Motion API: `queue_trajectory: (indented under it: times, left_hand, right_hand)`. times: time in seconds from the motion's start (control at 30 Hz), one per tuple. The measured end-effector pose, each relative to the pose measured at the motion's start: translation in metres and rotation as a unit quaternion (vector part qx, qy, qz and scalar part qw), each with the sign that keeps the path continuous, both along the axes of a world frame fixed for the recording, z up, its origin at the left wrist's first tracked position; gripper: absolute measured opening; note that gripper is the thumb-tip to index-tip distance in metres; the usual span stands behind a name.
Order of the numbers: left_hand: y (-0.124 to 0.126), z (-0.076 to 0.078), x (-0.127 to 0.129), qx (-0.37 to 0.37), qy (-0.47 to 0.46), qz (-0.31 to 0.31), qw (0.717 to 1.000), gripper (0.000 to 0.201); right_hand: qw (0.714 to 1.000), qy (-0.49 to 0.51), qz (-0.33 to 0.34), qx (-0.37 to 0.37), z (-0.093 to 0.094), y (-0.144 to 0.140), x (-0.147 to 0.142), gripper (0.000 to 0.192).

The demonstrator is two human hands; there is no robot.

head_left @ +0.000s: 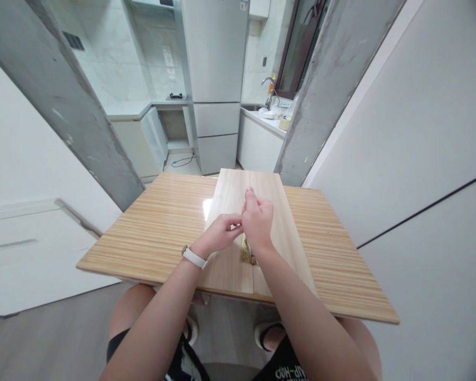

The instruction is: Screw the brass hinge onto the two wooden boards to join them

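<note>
Gold-coloured metal hardware (246, 252) lies on two pale wooden boards (229, 272), close by the seam where they meet side by side; your right wrist partly covers it, so its full shape cannot be made out. Just beyond it, your two hands meet above the boards. Your right hand (258, 218) is curled inward with the thumb uppermost, and whether something sits inside the grip cannot be told. Your left hand (223, 232) comes in from the side, its fingertips narrowed together against your right hand; anything small between them is hidden too. A watch with a white strap (194, 257) circles your left wrist.

Under the boards is a striped wood-grain table (150, 225), showing on both sides of them. Below its near edge are your black shorts (287, 365) and dark-strapped slippers (262, 337) on the floor.

Past the far edge, between two grey pillars, a silvery refrigerator (217, 58) faces you. Right of it, a curved faucet (268, 91) rises beside a sink (252, 107); left of it, a cabinet door (154, 136) stands ajar, with a dark cable (182, 161) on the floor nearby.
</note>
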State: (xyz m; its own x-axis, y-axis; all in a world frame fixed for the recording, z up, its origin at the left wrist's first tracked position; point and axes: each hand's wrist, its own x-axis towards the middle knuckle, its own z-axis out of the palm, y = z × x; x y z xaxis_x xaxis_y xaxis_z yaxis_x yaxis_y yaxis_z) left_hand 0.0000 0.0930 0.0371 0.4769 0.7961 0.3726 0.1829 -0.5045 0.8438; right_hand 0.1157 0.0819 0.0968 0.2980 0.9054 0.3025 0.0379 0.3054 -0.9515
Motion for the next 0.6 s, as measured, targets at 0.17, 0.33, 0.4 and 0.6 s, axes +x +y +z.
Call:
queue_trajectory:
  times: [0.17,0.33,0.4,0.6]
  left_hand:
    - [0.002,0.009,-0.018,-0.02,0.05,0.034,0.998,0.026]
    - [0.019,-0.008,-0.045,-0.043,0.121,0.223,0.966,0.022]
    - [0.023,-0.019,-0.048,-0.036,0.159,0.224,0.961,0.018]
    - [0.034,-0.034,-0.029,-0.032,0.213,0.247,0.945,0.018]
  right_hand:
    - [0.992,0.001,0.127,-0.007,0.0,0.001,0.012,0.064]
    - [0.975,0.011,0.222,-0.015,-0.002,0.004,0.027,0.064]
    - [0.974,0.007,0.225,-0.018,-0.007,0.005,0.029,0.067]
    - [0.97,0.069,0.233,-0.007,-0.003,0.001,0.035,0.069]
